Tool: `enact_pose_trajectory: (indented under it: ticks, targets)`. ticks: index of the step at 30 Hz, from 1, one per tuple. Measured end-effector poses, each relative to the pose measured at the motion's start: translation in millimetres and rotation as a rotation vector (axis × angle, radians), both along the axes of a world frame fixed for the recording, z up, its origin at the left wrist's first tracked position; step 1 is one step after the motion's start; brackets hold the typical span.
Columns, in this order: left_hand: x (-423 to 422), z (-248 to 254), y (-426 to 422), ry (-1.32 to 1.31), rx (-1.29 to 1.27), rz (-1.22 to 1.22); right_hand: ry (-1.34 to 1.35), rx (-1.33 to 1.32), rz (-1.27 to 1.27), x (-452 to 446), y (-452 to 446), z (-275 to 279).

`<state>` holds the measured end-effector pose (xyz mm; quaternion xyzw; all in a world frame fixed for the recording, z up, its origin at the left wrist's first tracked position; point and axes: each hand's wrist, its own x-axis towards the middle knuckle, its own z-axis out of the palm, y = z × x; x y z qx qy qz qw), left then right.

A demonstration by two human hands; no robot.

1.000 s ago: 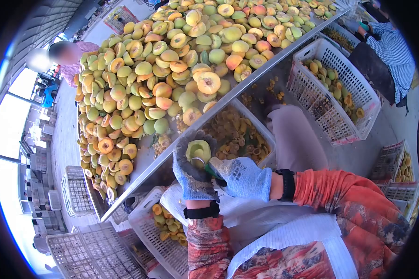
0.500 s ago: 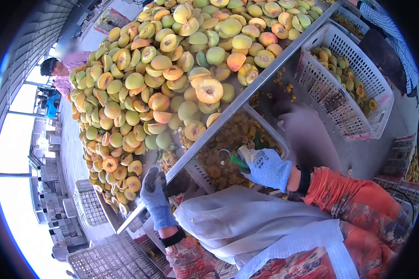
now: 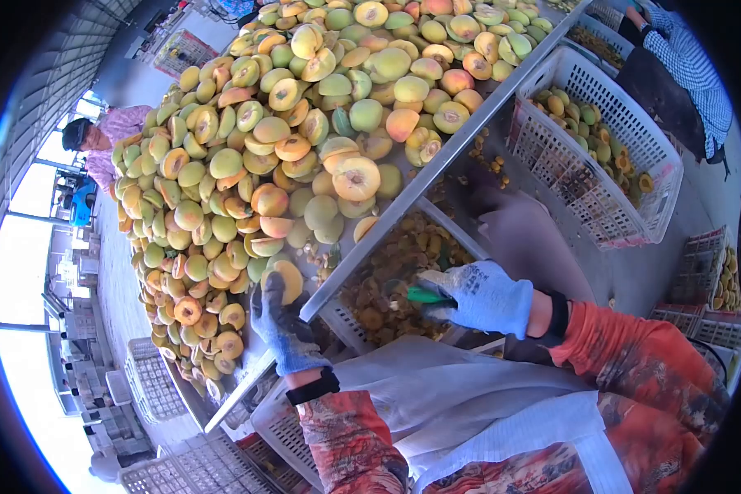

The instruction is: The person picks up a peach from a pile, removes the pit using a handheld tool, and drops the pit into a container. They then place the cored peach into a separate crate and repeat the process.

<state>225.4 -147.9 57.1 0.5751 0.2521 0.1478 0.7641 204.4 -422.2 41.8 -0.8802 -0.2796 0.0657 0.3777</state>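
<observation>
My left hand (image 3: pixel 286 328), in a grey-blue coated glove, is closed around a halved peach (image 3: pixel 289 282) at the table's metal edge. Its fingers lie on the near side of the fruit. To the right, my right hand (image 3: pixel 487 298), gloved alike, grips a green-handled tool (image 3: pixel 426 295); its working end is hard to make out now, though a curved metal tip showed earlier. Below that tool stands a crate of pits and scraps (image 3: pixel 387 276). A large heap of halved peaches (image 3: pixel 247 165) covers the table beyond my left hand.
A white crate of peach halves (image 3: pixel 597 148) stands to the right. The metal table rim (image 3: pixel 420 185) runs diagonally between heap and crates. More crates (image 3: pixel 152 383) are at lower left. One person (image 3: pixel 111 136) is at far left, another (image 3: pixel 687 78) at upper right.
My left hand has moved up slightly and now holds a peach half taken from the heap's edge. My right hand has shifted a little right with the tool. The view has shifted slightly.
</observation>
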Motion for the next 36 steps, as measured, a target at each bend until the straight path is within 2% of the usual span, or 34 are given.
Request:
enact_pose_trajectory:
  ticks: [1,2,3,4,5,6,7,9,10,11,13,14,15,17,20,21,23,24,26,27,28,29,30,32,35,36]
  targets:
    - [-13.2,5.9,9.2,-0.068,-0.227,0.078,-0.019,0.005,0.027,-5.9,6.4,7.1]
    - [-33.7,3.0,5.6,-0.191,-0.209,0.248,-0.031,-0.033,0.002,-10.8,13.3,16.2]
    - [-50.7,2.0,29.3,-0.079,-0.517,0.261,-0.035,-0.074,-0.015,-16.7,20.2,21.6]
    - [-66.2,6.7,18.9,-0.111,-0.23,0.186,-0.074,0.052,0.002,-23.9,31.2,24.2]
    - [-75.2,10.9,5.9,-0.145,0.052,0.1,-0.079,0.05,0.028,-30.0,41.9,27.8]
    - [-88.9,12.1,10.3,-0.21,-0.522,0.02,-0.148,0.066,0.07,-35.0,51.1,32.4]
    - [-98.5,11.6,8.0,-0.224,-0.532,0.028,-0.217,0.079,0.105,-40.0,57.9,37.2]
    - [-111.7,10.8,-7.3,-0.165,-0.556,-0.16,-0.226,-0.014,0.168,-50.2,65.9,43.8]
    - [-119.1,12.0,-21.0,-0.184,-0.186,-0.166,-0.284,0.016,0.212,-55.1,68.5,43.3]
    - [-126.0,20.6,-31.0,-0.194,-0.199,-0.159,-0.34,0.049,0.258,-60.1,69.2,43.7]
    - [-136.3,44.5,-46.4,-0.121,0.201,-0.154,-0.364,0.008,0.26,-68.2,66.3,50.8]
    - [-138.6,51.7,-51.3,-0.156,-0.066,-0.105,-0.36,-0.049,0.257,-70.5,63.4,55.7]
    - [-141.1,49.7,-52.4,-0.164,-0.073,-0.099,-0.356,-0.104,0.251,-72.5,61.2,58.7]
    - [-144.8,44.3,-53.3,-0.14,0.633,-0.126,-0.358,-0.043,0.241,-77.0,58.6,58.3]
    - [-147.8,53.7,-58.8,-0.202,0.768,-0.105,-0.357,0.008,0.226,-83.7,56.1,60.0]
    - [-147.3,54.6,-59.3,-0.204,0.766,-0.106,-0.354,-0.006,0.227,-85.9,55.5,61.6]
    - [-146.7,55.7,-60.3,-0.219,-0.009,-0.113,-0.271,-0.04,0.23,-88.0,55.2,67.4]
    - [-147.8,55.9,-62.9,-0.22,-0.011,-0.114,-0.187,-0.072,0.233,-88.5,55.1,70.6]
    - [-151.4,58.0,-70.7,-0.374,0.341,-0.058,-0.166,-0.105,0.266,-89.8,54.2,76.4]
    - [-154.6,61.8,-71.9,-0.37,0.342,-0.068,-0.142,-0.132,0.295,-91.6,53.9,78.7]
    - [-158.2,66.7,-73.5,-0.338,0.233,-0.046,-0.133,-0.128,0.281,-94.1,53.6,80.6]
    - [-160.9,68.2,-74.3,-0.303,0.125,-0.026,-0.091,-0.045,0.304,-97.0,53.4,81.9]
    - [-162.5,66.3,-74.6,-0.293,0.126,-0.042,-0.05,0.036,0.327,-99.5,53.1,82.9]
    - [-165.5,62.6,-75.8,-0.379,0.022,0.049,0.024,0.098,0.333,-101.4,54.4,85.6]
    - [-169.1,68.7,-80.3,-0.413,0.055,0.074,0.168,0.182,0.346,-103.8,59.6,82.7]
    - [-168.8,67.5,-81.4,-0.409,0.053,0.069,0.189,0.308,0.378,-103.8,63.2,74.9]
